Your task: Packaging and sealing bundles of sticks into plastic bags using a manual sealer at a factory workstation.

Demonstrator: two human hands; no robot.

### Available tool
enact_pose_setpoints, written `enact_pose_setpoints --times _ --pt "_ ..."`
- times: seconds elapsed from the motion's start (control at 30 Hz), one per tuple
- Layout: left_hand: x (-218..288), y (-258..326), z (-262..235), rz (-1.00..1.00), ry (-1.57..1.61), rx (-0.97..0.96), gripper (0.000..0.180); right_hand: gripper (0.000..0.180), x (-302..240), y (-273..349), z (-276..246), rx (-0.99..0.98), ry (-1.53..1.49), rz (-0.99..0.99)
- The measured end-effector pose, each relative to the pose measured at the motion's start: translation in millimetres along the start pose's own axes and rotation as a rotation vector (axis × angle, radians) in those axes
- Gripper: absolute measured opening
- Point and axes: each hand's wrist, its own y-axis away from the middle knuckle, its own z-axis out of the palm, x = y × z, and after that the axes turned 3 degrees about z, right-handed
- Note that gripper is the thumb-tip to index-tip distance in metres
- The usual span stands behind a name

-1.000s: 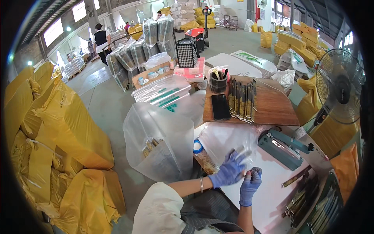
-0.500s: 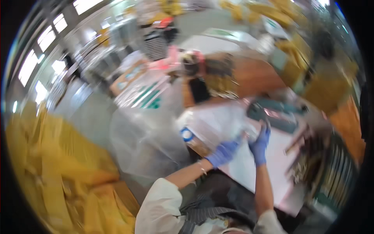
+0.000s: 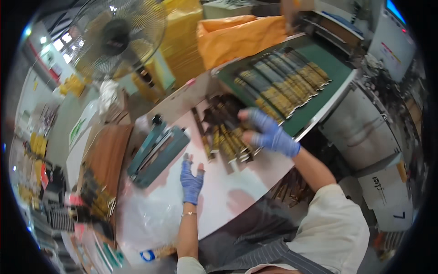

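Both hands wear blue gloves with bare fingertips. My left hand [image 3: 191, 179] is over the white tabletop [image 3: 219, 201], thumb apart from the fingers, with nothing in it. Beside its fingertips lies a teal bench-top device [image 3: 157, 155], long and narrow, resembling a bag sealer. My right hand [image 3: 270, 132] reaches in from the right, fingers and thumb spread, at the edge of a loose heap of flat dark-and-gold strips [image 3: 228, 132]. It holds nothing that I can see. Part of the heap is hidden behind it.
More dark-and-gold packs [image 3: 283, 80] lie side by side on a green belt [image 3: 333, 59] beyond my right hand. A clear plastic bag [image 3: 153, 217] rests left of my left wrist, near a blue-cored tape roll [image 3: 148, 255]. A standing fan [image 3: 116, 39] rises at the far left.
The view has swung right, towards the heap and the green belt. My hands, close together by the plastic bags before, have come apart, the right one now at the heap.
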Motion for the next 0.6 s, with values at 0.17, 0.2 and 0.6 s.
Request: enact_pose_setpoints --times 0.17,0.2,0.6 --pt "-28 -30 77 0.001 -0.428 -0.037 0.066 0.038 99 -77 -217 0.664 1.171 0.230" --pt "-23 -26 89 0.049 -0.454 -0.055 0.067 0.037 109 -77 -253 0.674 1.315 0.395" --pt "-12 -19 114 -0.383 0.682 0.245 0.047 0.041 57 -84 -22 0.125 1.100 0.116"
